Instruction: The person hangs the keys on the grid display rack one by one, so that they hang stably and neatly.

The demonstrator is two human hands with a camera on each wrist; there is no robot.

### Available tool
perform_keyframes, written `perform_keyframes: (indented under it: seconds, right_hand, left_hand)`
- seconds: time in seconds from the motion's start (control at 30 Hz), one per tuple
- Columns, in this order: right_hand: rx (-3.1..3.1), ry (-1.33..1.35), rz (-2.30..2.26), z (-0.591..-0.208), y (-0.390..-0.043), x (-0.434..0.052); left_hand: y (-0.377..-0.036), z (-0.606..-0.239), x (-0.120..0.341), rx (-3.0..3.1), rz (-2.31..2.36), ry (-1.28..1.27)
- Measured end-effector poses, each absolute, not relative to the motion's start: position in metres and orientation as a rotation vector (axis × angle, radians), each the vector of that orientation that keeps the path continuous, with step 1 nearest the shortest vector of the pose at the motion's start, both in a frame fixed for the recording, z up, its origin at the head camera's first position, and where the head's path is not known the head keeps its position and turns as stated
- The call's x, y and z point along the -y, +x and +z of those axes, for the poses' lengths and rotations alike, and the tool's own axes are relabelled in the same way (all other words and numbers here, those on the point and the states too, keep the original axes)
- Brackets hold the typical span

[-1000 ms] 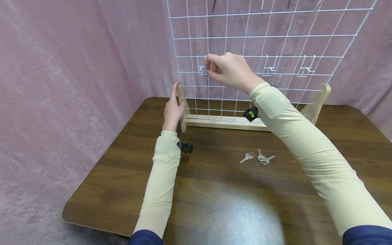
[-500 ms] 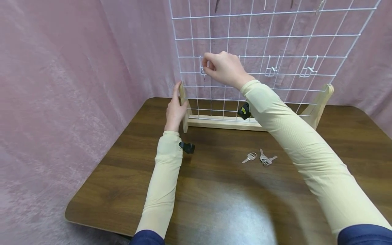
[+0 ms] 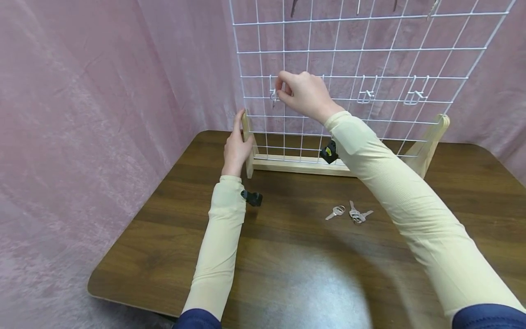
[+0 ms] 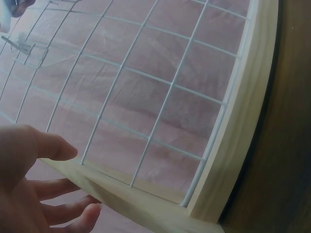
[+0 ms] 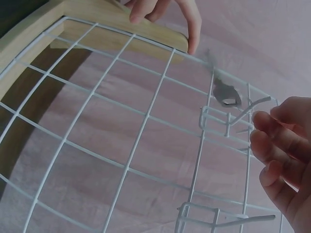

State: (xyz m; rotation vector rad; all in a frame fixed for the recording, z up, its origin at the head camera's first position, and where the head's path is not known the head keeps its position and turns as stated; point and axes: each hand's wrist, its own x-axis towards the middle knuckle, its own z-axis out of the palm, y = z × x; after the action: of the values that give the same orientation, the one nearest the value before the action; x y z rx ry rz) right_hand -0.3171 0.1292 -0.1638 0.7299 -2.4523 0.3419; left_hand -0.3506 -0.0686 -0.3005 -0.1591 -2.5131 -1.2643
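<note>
Left hand: (image 3: 236, 148) low on the left side, straddling the left upright (image 3: 249, 169) of the wooden stand; thumb on the grid side, fingers along the outer face, index reaching up to the top.
Left grip: holds the upright between thumb and fingers.
Right hand: (image 3: 306, 93) raised across to the left part of the wire grid (image 3: 339, 19), palm down, wrist bent, fingers curled, thumb and index close together at the left hook.
Right grip: cannot tell whether the fingertips pinch the ring or hold nothing.
Key: (image 5: 227, 94) at the left hook (image 5: 201, 118), hanging just below it, blurred; ring contact unclear.
Other hooks: middle hook (image 3: 368, 94) and right hook (image 3: 418, 95), same row.
Loose keys: single key (image 3: 334, 213) and, just right of it, key cluster (image 3: 357, 215), both on the wooden table (image 3: 164, 256), near side of the stand.
Forearms: pale sleeves, right one (image 3: 394, 173) slanting in from near right, left one (image 3: 222, 228) from near centre-left.
Backdrop: pink curtain (image 3: 123, 91), far and left.
</note>
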Motion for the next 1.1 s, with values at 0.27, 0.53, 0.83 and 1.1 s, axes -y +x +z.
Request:
perform_keyframes:
  seconds: [0.27,0.53,0.83,1.1]
  right_hand:
    - [2.435,0.740,0.365,-0.173,-0.303,-0.134]
    - [2.396,0.810,0.362,-0.195,-0.275,-0.150]
    - [2.335,0.897,0.353,-0.220,-0.250,-0.168]
    - [2.305,0.957,0.352,-0.240,-0.232,-0.185]
  left_hand:
    - [-0.352,-0.303,0.071,2.514,-1.248,-0.168]
    - [-0.351,-0.299,0.072,2.513,-1.265,-0.171]
    - [-0.352,-0.299,0.073,2.508,-1.231,-0.169]
    - [-0.352,-0.301,0.074,2.516,-1.246,-0.157]
